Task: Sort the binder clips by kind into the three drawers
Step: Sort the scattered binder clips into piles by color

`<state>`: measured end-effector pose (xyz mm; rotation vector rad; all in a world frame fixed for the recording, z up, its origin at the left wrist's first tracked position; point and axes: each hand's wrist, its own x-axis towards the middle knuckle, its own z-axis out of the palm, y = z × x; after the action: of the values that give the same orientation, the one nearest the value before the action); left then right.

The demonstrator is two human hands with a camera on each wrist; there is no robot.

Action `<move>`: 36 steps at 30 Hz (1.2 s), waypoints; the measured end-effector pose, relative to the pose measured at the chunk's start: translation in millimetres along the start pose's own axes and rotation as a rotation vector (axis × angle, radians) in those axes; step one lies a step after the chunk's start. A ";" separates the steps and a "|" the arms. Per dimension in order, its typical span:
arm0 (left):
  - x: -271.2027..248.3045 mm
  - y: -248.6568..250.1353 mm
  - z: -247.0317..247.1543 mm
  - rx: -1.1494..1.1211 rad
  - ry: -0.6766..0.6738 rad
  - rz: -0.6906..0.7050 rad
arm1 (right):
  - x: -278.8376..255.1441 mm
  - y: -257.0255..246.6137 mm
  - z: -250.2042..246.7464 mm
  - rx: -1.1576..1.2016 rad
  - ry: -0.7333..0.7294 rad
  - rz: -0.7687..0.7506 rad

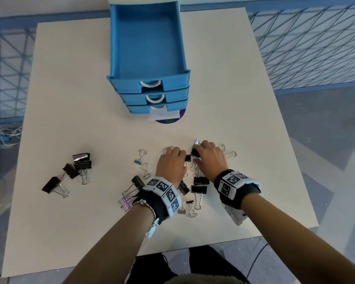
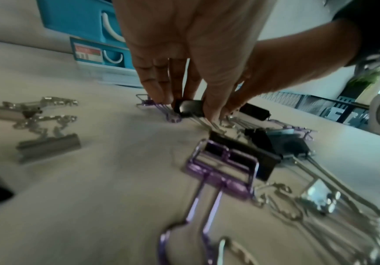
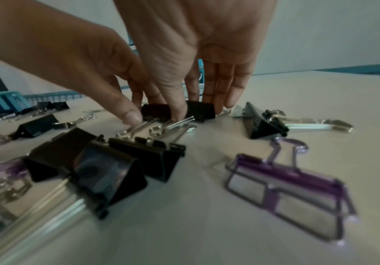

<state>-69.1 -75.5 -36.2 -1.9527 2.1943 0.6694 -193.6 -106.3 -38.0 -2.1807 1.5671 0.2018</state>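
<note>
Binder clips of several kinds lie scattered on the white table (image 1: 74,99). My left hand (image 1: 170,162) pinches a small black clip (image 1: 188,158) between thumb and fingers; the left wrist view shows that black clip (image 2: 189,108) resting on the table. Just to its right, my right hand (image 1: 210,158) pinches another small black clip (image 1: 195,153), seen in the right wrist view as a black clip (image 3: 201,110) under the fingers (image 3: 218,96). Behind them, the blue drawer unit's top drawer (image 1: 115,48) is pulled out and holds nothing. The two lower drawers (image 1: 131,96) are pushed in.
Large black clips (image 1: 78,167) lie apart at the left. Silver clips (image 1: 141,158), purple wire clips (image 1: 123,202) and medium black clips (image 1: 200,185) crowd around my wrists. A purple clip (image 3: 293,188) lies near the right wrist. A blue mesh fence (image 1: 316,48) borders the table.
</note>
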 end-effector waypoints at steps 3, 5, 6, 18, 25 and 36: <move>0.8 3.0 5.1 0.052 0.024 0.001 | 2.0 -0.2 6.7 0.000 0.029 0.002; 1.5 4.1 7.4 0.069 0.036 -0.002 | 2.2 -1.0 8.8 0.006 0.038 -0.006; 2.0 4.6 8.3 0.076 0.042 -0.007 | 2.0 -1.6 9.2 0.015 0.048 -0.013; -7.5 5.5 -1.0 -0.424 0.189 -0.084 | -20.0 36.8 -20.5 0.437 0.247 0.163; -36.5 21.5 -0.6 -0.566 0.075 -0.085 | -27.7 51.3 -11.3 0.274 0.068 0.319; -46.7 51.9 33.9 -0.063 0.002 -0.225 | -26.3 57.3 -0.4 0.327 0.125 0.358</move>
<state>-118.7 -15.8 -36.3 -2.1880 1.9359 0.7079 -256.0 -98.5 -43.4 -1.6843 1.9035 -0.0811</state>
